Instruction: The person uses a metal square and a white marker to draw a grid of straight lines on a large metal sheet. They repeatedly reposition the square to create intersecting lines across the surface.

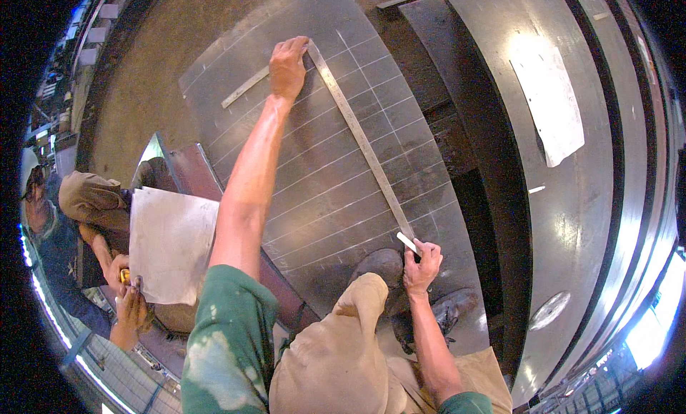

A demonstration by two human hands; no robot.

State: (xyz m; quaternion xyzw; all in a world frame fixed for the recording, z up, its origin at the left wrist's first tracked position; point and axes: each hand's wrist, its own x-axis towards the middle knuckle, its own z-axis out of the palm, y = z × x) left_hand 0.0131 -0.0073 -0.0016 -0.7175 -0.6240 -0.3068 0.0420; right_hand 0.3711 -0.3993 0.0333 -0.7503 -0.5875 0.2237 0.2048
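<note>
The left hand [287, 69] has its fingers bunched together on the corner of a metal square [357, 131], which lies across a dark metal plate [314, 212] marked with pale grid lines. Near the free end of the long blade, the fingers of the right hand [422, 269] pinch a white stick [407, 242]; whether it touches the plate I cannot tell. Over to the left, another person's hands [131, 314] hold something small and yellow [125, 276] beside a pale sheet [174, 246]

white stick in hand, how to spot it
Find the large line-marked metal sheet, then follow the metal square down to the right hand. It holds the short white stick, unlike the small white piece lying on the plate further right.
</note>
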